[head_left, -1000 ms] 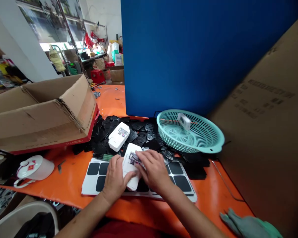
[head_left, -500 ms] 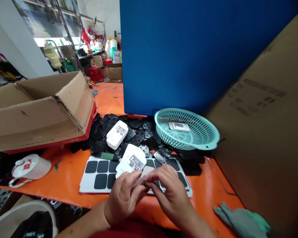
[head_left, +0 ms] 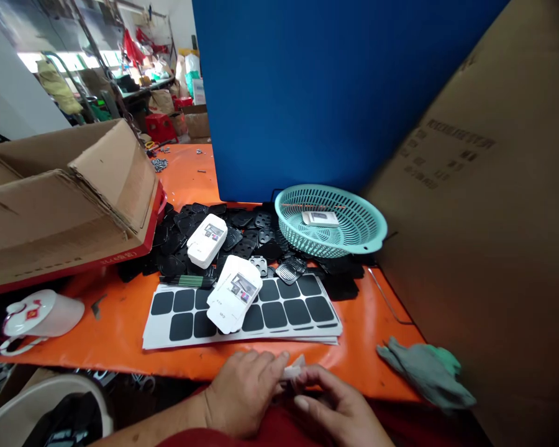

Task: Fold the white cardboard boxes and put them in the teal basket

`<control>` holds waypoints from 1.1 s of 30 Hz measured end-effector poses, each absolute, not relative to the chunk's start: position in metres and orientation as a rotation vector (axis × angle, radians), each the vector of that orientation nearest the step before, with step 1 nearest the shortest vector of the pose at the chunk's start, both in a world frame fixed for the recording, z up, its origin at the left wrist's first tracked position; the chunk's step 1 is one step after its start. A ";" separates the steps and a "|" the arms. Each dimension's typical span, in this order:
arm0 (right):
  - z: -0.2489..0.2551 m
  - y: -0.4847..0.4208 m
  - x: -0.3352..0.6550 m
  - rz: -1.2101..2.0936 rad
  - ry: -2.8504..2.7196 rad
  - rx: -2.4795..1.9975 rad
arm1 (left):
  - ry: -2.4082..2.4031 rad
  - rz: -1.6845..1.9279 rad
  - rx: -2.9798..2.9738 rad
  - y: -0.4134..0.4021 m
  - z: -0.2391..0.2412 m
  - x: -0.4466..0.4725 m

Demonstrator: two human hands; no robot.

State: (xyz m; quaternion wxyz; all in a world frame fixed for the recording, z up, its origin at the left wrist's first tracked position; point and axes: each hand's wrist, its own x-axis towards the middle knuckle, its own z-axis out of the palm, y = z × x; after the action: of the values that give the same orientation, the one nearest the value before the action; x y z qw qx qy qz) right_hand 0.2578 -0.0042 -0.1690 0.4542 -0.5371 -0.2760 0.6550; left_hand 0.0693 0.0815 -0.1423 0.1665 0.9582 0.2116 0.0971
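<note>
Close to my body, below the table's front edge, both hands work on a small white paper box (head_left: 292,371), mostly hidden by my fingers. My left hand (head_left: 243,392) wraps over its left side, back of the hand up. The thumb and fingers of my right hand (head_left: 333,402) pinch its right end, where a pale flap sticks up. In front of them lies a stack of flat white printed box blanks (head_left: 228,307), resting on sheets of dark square stickers (head_left: 274,315). A second stack of blanks (head_left: 207,242) sits further back on black plastic parts (head_left: 242,243).
A turquoise basket (head_left: 377,239) holds a finished-looking white box (head_left: 320,218). A large cardboard box (head_left: 65,205) stands left, behind a white lidded mug (head_left: 44,313). Grey-green gloves (head_left: 423,372) lie right. A blue panel (head_left: 330,93) and tall cardboard (head_left: 470,248) wall the back and right.
Both hands have drawn down toward my body with the white box, from above the sticker sheets to below the table's front edge. The camera view has shifted slightly right and down.
</note>
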 end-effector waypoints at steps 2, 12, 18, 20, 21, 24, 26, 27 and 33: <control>-0.175 -0.008 0.253 1.755 -0.435 -1.236 | 0.709 0.022 2.759 0.078 -0.140 0.074; -0.159 0.007 0.251 1.817 -0.512 -1.164 | 0.686 -0.188 2.348 0.087 -0.132 0.080; -0.122 0.037 0.274 0.693 -1.290 -1.468 | 0.881 0.607 1.551 0.093 -0.131 0.083; -0.131 0.038 0.270 0.690 -1.326 -1.451 | 0.856 0.617 1.355 0.090 -0.132 0.087; -0.138 0.037 0.267 0.707 -1.296 -1.448 | 0.826 0.606 1.300 0.089 -0.133 0.087; -0.158 0.031 0.254 0.719 -1.132 -1.490 | 0.761 0.656 1.254 0.085 -0.139 0.084; -0.165 0.026 0.248 0.777 -1.072 -1.504 | 0.742 0.717 1.278 0.083 -0.144 0.080; -0.167 0.024 0.246 0.824 -1.074 -1.493 | 0.730 0.719 1.274 0.082 -0.146 0.078; -0.166 0.016 0.237 1.144 -0.981 -1.353 | 0.748 0.582 1.189 0.083 -0.148 0.075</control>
State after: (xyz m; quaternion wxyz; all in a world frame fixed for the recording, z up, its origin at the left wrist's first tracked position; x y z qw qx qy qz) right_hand 0.2368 0.0159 -0.1661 0.5294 -0.5668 -0.4110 0.4791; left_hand 0.0754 0.0829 -0.1477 0.7246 0.5389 0.3391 0.2638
